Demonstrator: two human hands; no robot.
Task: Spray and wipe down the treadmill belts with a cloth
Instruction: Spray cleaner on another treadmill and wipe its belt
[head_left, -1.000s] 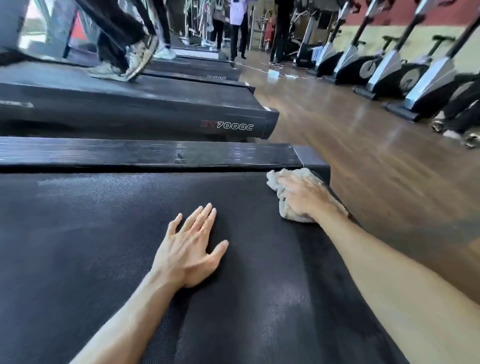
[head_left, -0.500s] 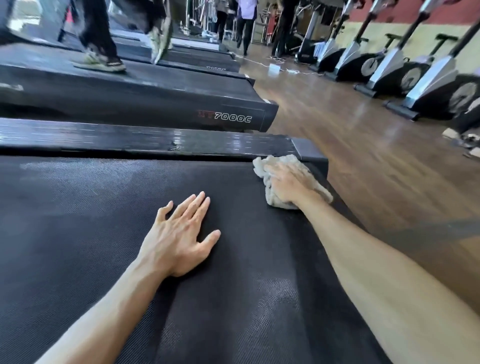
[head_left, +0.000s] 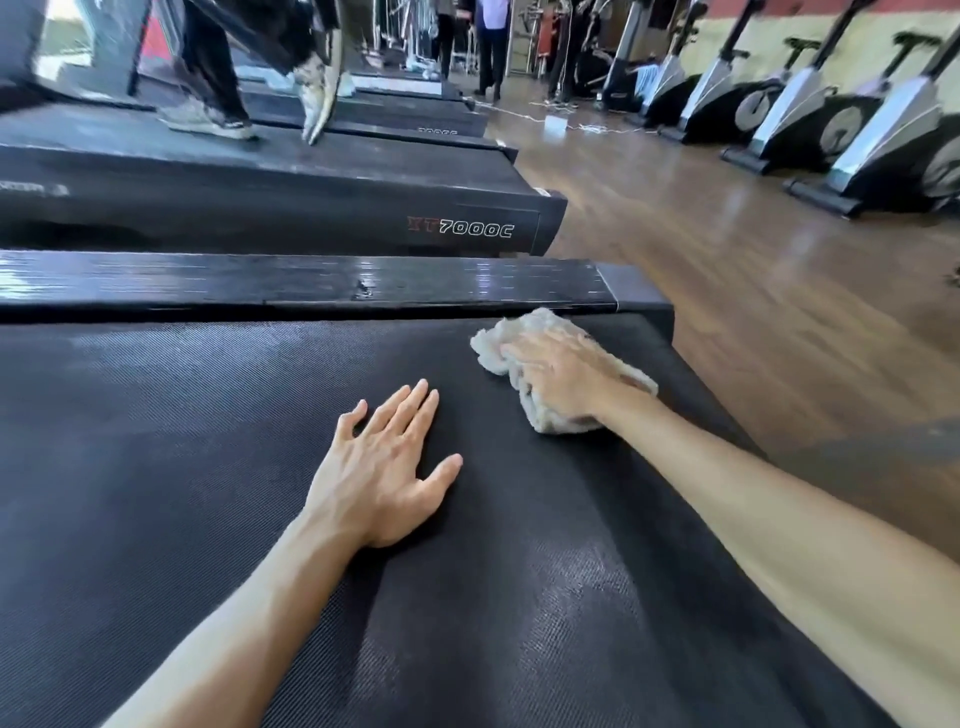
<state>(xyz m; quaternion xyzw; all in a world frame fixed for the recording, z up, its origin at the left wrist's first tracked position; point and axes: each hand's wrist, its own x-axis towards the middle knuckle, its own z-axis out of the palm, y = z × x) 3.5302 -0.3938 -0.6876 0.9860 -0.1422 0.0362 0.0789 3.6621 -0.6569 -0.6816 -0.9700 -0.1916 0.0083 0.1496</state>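
Gym, wooden floor (head_left: 727, 270) | neighbouring black treadmill (head_left: 311, 208) labelled "XT7000C" | left hand (head_left: 382, 478) flat, fingers straight, on black textured treadmill belt (head_left: 156, 467) | right hand (head_left: 563, 379) gripping crumpled off-white cloth (head_left: 519, 332) near belt's rear end

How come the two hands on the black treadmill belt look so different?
The left hand lies flat and bare on the black textured treadmill belt, its fingers straight and spread. The right hand presses down on the crumpled off-white cloth, its fingers bent over it. The left hand sits nearer the belt's middle; the right hand is near the belt's end, close to the glossy black side rail. Both rest palm down on the same belt.
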